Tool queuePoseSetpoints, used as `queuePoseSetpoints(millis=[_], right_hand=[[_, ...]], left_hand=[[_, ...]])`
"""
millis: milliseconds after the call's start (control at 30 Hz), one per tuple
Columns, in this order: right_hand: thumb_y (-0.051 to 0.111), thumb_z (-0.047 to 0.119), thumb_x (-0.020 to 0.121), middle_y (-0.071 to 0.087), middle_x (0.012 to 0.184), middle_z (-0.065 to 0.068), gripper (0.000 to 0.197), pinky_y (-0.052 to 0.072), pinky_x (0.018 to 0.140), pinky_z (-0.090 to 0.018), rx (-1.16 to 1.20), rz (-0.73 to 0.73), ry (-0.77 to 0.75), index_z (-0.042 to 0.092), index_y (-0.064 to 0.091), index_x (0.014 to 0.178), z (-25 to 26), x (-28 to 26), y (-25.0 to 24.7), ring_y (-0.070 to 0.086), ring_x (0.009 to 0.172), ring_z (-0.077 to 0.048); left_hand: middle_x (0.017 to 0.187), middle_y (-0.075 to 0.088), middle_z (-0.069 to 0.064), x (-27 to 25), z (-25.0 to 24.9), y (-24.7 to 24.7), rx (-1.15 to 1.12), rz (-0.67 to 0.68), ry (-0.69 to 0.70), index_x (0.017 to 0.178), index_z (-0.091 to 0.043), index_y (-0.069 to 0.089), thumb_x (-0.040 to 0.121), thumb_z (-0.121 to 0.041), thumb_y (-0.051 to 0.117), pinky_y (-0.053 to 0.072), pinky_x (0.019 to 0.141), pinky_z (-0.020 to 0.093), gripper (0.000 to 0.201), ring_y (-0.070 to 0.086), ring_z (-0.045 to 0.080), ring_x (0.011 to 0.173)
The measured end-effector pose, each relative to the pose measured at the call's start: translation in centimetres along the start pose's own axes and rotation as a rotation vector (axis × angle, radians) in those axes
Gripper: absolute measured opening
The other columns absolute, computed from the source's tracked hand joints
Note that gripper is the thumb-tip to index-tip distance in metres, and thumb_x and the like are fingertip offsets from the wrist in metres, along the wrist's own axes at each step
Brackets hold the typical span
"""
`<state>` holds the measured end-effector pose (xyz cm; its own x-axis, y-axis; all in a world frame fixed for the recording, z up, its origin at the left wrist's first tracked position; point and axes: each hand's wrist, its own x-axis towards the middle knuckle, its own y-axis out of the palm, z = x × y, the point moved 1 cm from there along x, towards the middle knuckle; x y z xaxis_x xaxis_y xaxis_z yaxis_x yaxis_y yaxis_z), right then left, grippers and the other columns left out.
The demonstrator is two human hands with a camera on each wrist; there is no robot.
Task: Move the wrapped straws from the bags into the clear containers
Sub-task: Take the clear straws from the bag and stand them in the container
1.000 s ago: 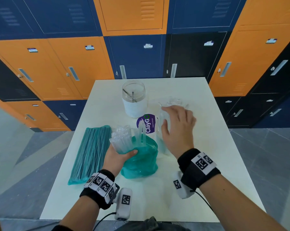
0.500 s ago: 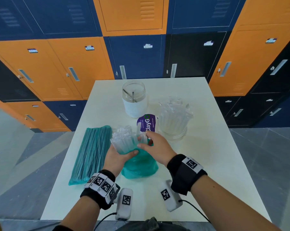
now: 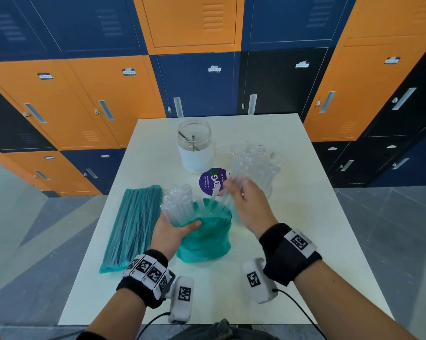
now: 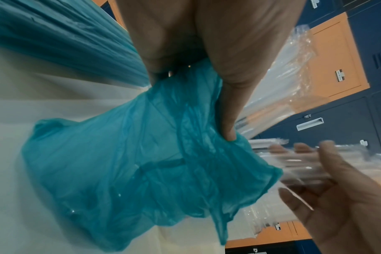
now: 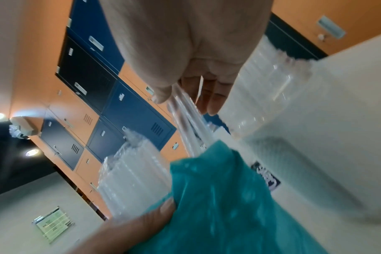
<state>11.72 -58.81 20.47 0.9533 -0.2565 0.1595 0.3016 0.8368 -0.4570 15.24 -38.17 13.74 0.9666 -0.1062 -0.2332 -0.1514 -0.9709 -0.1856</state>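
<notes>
An open teal bag (image 3: pixel 207 239) stands on the white table (image 3: pixel 305 217), with clear-wrapped straws (image 3: pixel 179 207) sticking out of its mouth. My left hand (image 3: pixel 175 231) grips the bag and that bundle from the left; its thumb (image 4: pixel 226 111) presses the teal plastic (image 4: pixel 141 171). My right hand (image 3: pixel 241 200) pinches a few wrapped straws (image 5: pixel 185 110) and draws them up out of the bag (image 5: pixel 218 197), toward a clear container (image 3: pixel 253 168) full of wrapped straws at the right. A second clear jar (image 3: pixel 194 148) with a white label stands behind.
A sealed flat teal bag of straws (image 3: pixel 133 227) lies on the table's left side. A round purple sticker (image 3: pixel 210 180) sits between jar and bag. Orange and blue lockers (image 3: pixel 194 82) line the wall behind the table.
My right hand left the right container, came back to the bag, took hold of a few straws and now lifts them up and right. The left hand has stayed on the bag.
</notes>
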Motion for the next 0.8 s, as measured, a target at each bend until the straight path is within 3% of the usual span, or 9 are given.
queuePoseSetpoints(millis=[67, 167, 233, 333, 467, 567, 633, 733, 800], right_hand=[[0.041, 0.048, 0.098, 0.068, 0.084, 0.008, 0.039, 0.045, 0.078, -0.023, -0.029, -0.025, -0.001, 0.016, 0.061, 0.09, 0.6, 0.6, -1.4, 0.061, 0.081, -0.006], [0.036, 0.057, 0.096, 0.069, 0.081, 0.003, 0.046, 0.05, 0.074, -0.033, -0.053, -0.109, 0.008, 0.016, 0.056, 0.1, 1.7, 1.7, -3.8, 0.059, 0.069, -0.001], [0.039, 0.048, 0.099, 0.068, 0.076, 0.005, 0.038, 0.046, 0.064, -0.026, -0.005, -0.214, -0.02, 0.013, 0.054, 0.101, 3.1, 2.3, -5.6, 0.052, 0.057, 0.005], [0.04, 0.04, 0.102, 0.065, 0.073, 0.006, 0.022, 0.046, 0.055, -0.026, 0.052, -0.366, -0.056, 0.02, 0.047, 0.098, 4.9, 2.9, -8.0, 0.05, 0.053, -0.003], [0.041, 0.041, 0.101, 0.062, 0.08, 0.005, 0.03, 0.039, 0.054, -0.012, -0.019, -0.511, -0.113, 0.012, 0.048, 0.099, 4.9, 3.7, -9.8, 0.052, 0.059, -0.001], [0.043, 0.043, 0.1, 0.042, 0.069, 0.012, 0.03, 0.033, 0.054, -0.011, -0.203, -0.481, -0.084, 0.015, 0.045, 0.089, 3.7, 3.6, -9.6, 0.045, 0.057, 0.0], [0.045, 0.045, 0.099, 0.04, 0.073, 0.007, 0.034, 0.032, 0.056, -0.017, -0.334, -0.387, -0.022, 0.014, 0.045, 0.086, 2.3, 3.4, -8.7, 0.043, 0.057, -0.005], [0.056, 0.043, 0.094, 0.04, 0.099, -0.002, 0.036, 0.042, 0.071, -0.03, -0.496, -0.282, 0.03, 0.007, 0.054, 0.087, -0.6, 2.9, -7.1, 0.043, 0.087, -0.017], [0.065, 0.041, 0.089, 0.038, 0.103, -0.007, 0.037, 0.048, 0.076, -0.036, -0.547, -0.275, 0.054, 0.004, 0.06, 0.082, -2.2, 2.4, -6.1, 0.036, 0.097, -0.022]], left_hand=[[0.109, 0.07, 0.005, -0.1, -0.1, 0.0, 0.012, -0.001, -0.002, 0.124, -0.011, 0.055, 0.061, -0.016, 0.091, 0.055, 0.092, 0.04, 0.074, 0.068, 0.019, 0.1], [0.108, 0.07, 0.004, -0.3, -0.4, 0.2, 0.022, 0.005, 0.005, 0.124, -0.01, 0.054, 0.063, -0.014, 0.09, 0.055, 0.09, 0.037, 0.071, 0.068, 0.017, 0.098], [0.108, 0.069, 0.003, -0.5, -0.6, 0.3, 0.017, 0.011, 0.009, 0.124, -0.011, 0.053, 0.064, -0.012, 0.089, 0.055, 0.084, 0.028, 0.07, 0.067, 0.013, 0.097], [0.109, 0.068, 0.003, -0.7, -0.9, 0.4, 0.002, 0.019, 0.008, 0.124, -0.012, 0.052, 0.065, -0.011, 0.089, 0.053, 0.081, 0.024, 0.07, 0.066, 0.012, 0.097], [0.109, 0.068, 0.001, -0.7, -1.0, 0.4, -0.005, 0.019, 0.006, 0.123, -0.014, 0.052, 0.065, -0.01, 0.088, 0.054, 0.082, 0.025, 0.069, 0.065, 0.008, 0.096], [0.111, 0.069, 0.003, -0.6, -0.8, 0.4, 0.002, 0.02, 0.0, 0.126, -0.013, 0.052, 0.063, -0.014, 0.09, 0.054, 0.092, 0.037, 0.073, 0.067, 0.016, 0.101], [0.111, 0.068, 0.003, -0.6, -0.7, 0.3, 0.011, 0.008, 0.002, 0.127, -0.012, 0.052, 0.063, -0.014, 0.09, 0.053, 0.092, 0.037, 0.074, 0.066, 0.017, 0.101], [0.109, 0.068, 0.003, -0.6, -0.8, 0.3, 0.017, -0.003, 0.005, 0.125, -0.012, 0.053, 0.063, -0.012, 0.09, 0.053, 0.091, 0.036, 0.072, 0.066, 0.016, 0.1], [0.108, 0.069, 0.004, -0.5, -0.7, 0.3, 0.008, 0.001, -0.004, 0.123, -0.011, 0.054, 0.063, -0.011, 0.09, 0.054, 0.09, 0.036, 0.07, 0.067, 0.018, 0.1]])
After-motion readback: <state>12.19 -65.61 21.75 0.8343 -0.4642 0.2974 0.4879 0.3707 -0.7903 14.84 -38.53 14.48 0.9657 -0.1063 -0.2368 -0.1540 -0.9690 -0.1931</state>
